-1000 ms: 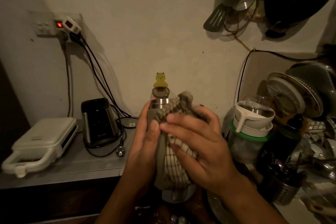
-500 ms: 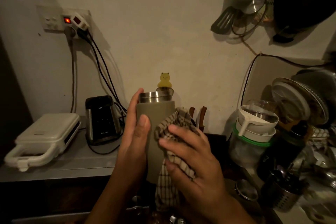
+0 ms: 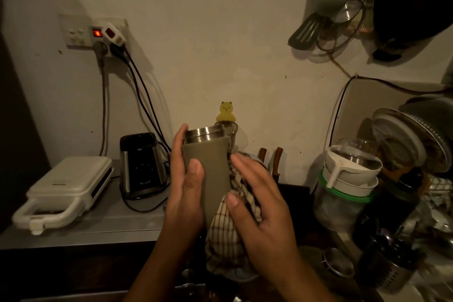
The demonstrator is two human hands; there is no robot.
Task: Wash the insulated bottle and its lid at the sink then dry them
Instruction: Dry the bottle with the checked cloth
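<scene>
Left hand (image 3: 186,189) gripped the upright insulated bottle (image 3: 210,169), fingers curled round it; right hand (image 3: 262,211) fingers clasped a checked cloth (image 3: 224,235) against it.

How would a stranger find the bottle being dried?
Look mid-frame, before the cream wall, below the yellow bear. The left hand grips an upright bottle; the right hand holds a checked cloth against it. Only it has an olive body and steel rim.

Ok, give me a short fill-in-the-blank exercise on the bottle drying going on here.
1. The left hand grips the olive bottle, whose ____ is off.
2. The right hand holds a checked cloth against the ____.
3. The yellow figure behind the bottle is shaped like a ____.
Missing words: lid; bottle; bear.
</scene>
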